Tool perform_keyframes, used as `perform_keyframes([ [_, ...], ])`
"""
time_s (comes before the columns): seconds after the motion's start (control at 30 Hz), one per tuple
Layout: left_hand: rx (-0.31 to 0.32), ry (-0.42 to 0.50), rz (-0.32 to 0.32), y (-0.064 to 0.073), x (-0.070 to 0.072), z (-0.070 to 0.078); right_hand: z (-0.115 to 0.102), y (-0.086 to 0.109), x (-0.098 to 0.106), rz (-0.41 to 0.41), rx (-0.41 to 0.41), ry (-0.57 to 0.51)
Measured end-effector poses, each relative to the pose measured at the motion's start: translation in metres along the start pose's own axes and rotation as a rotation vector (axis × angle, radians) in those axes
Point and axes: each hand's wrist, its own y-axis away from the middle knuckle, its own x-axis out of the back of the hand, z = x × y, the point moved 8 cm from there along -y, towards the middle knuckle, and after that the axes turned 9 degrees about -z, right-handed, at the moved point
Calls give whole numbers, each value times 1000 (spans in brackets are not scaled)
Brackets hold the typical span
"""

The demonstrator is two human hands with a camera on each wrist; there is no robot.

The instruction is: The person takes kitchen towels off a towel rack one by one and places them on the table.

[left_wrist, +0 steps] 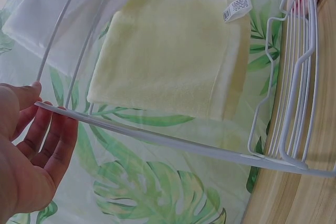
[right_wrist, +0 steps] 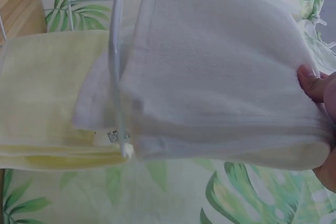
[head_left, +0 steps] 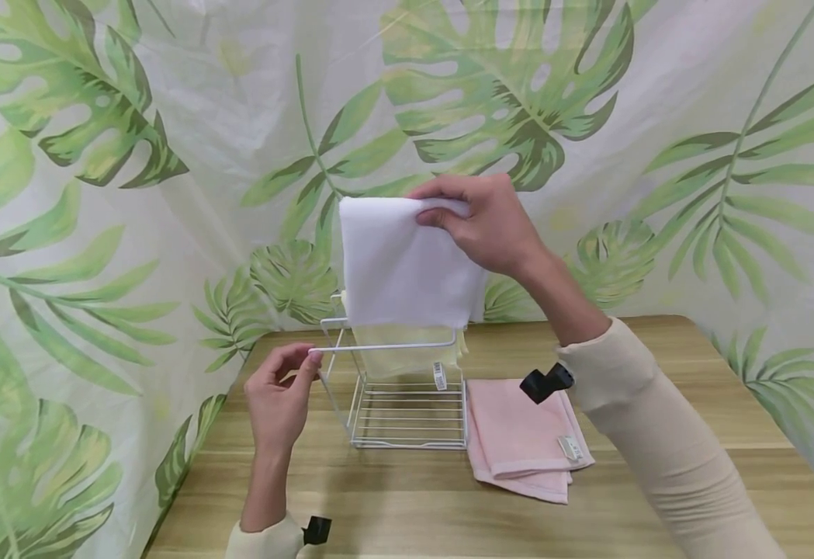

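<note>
My right hand [head_left: 479,221] pinches a folded white towel [head_left: 407,268] by its top edge, holding it up over a white wire rack [head_left: 407,446]. The towel's lower edge hangs close to the rack's upper bars; in the right wrist view one flap shows on the far side of a bar. My left hand [head_left: 281,396] grips the rack's upper left corner between thumb and fingers, seen closely in the left wrist view. Behind the white towel, a pale yellow towel [left_wrist: 168,56] with a white label [left_wrist: 237,9] hangs over a bar of the rack.
A folded pink towel [head_left: 521,431] with a label lies on the wooden table [head_left: 407,512], just right of the rack. Behind the table hangs a leaf-patterned cloth [head_left: 225,93]. Small black devices sit at both sleeve cuffs.
</note>
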Motion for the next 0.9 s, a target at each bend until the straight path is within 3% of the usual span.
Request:
perform_keyframes([
  [0.4, 9, -3, 3, -1, 2, -2, 15, 18, 33, 39, -75, -7],
  [0.9, 2, 2, -1, -1, -1, -1, 44, 64, 65, 87, -134, 24],
])
